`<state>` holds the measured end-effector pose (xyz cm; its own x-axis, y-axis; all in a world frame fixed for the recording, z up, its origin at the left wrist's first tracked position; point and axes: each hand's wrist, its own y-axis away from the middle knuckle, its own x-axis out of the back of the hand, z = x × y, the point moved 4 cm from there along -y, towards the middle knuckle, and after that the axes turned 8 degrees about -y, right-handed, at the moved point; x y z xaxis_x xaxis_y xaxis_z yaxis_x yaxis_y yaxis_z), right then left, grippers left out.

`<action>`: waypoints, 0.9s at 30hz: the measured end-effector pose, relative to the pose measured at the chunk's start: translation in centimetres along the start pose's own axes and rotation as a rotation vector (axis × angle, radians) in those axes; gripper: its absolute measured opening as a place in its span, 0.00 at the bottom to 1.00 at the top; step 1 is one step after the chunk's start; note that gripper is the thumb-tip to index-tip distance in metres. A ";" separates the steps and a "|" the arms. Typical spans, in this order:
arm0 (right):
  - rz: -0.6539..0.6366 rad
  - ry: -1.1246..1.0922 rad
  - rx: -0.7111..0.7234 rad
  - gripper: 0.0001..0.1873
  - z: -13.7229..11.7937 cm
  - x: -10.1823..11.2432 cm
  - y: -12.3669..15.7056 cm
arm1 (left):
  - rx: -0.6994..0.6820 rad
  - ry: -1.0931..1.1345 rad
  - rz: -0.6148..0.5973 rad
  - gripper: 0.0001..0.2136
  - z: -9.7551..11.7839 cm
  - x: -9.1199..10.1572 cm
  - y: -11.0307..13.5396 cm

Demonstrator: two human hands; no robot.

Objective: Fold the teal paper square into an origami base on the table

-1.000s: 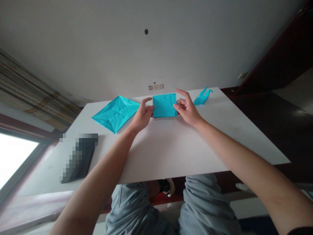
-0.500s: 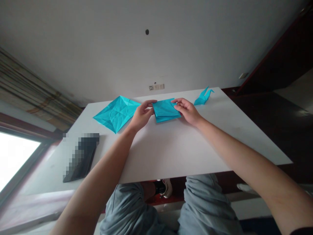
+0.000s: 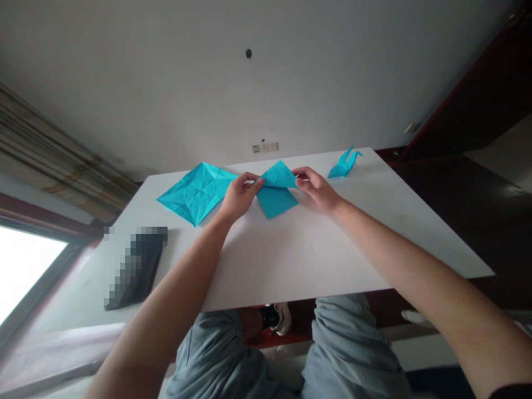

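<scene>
A folded blue paper (image 3: 276, 189) lies at the far middle of the white table (image 3: 291, 249), its flaps spread into a diamond shape. My left hand (image 3: 238, 197) pinches its left corner between thumb and fingers. My right hand (image 3: 316, 190) pinches its right corner. Both forearms reach across the table towards it.
A creased, unfolded blue paper square (image 3: 195, 192) lies flat to the left of my left hand. A finished blue paper crane (image 3: 344, 164) stands at the far right corner. A dark flat object (image 3: 133, 267), partly blurred, lies near the table's left edge. A wall with sockets (image 3: 265, 147) rises behind.
The paper was a square held upright, then was laid down on the table. Now both hands have pulled its sides apart, and it has opened into a diamond shape.
</scene>
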<state>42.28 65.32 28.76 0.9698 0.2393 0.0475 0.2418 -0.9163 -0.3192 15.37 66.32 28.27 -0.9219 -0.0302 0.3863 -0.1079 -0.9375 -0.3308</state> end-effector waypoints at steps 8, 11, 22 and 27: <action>-0.052 0.051 0.020 0.34 -0.2 -1.0 0.2 | -0.017 0.018 0.004 0.25 0.6 0.2 0.1; 0.008 0.144 0.137 0.33 -0.4 -0.5 -0.1 | 0.002 0.036 -0.054 0.23 0.8 -0.1 0.4; 0.113 -0.098 0.229 0.31 -1.6 -0.4 -0.4 | -0.491 -0.371 0.380 0.06 5.9 1.9 2.2; 0.006 0.066 0.255 0.24 -1.8 0.4 -0.4 | -0.526 -0.641 0.221 0.09 6.0 1.9 2.2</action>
<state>42.59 65.21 30.65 0.9732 0.2051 0.1043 0.2284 -0.8052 -0.5473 15.64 62.10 33.41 -0.5707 -0.5318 0.6257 -0.2553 -0.6093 -0.7507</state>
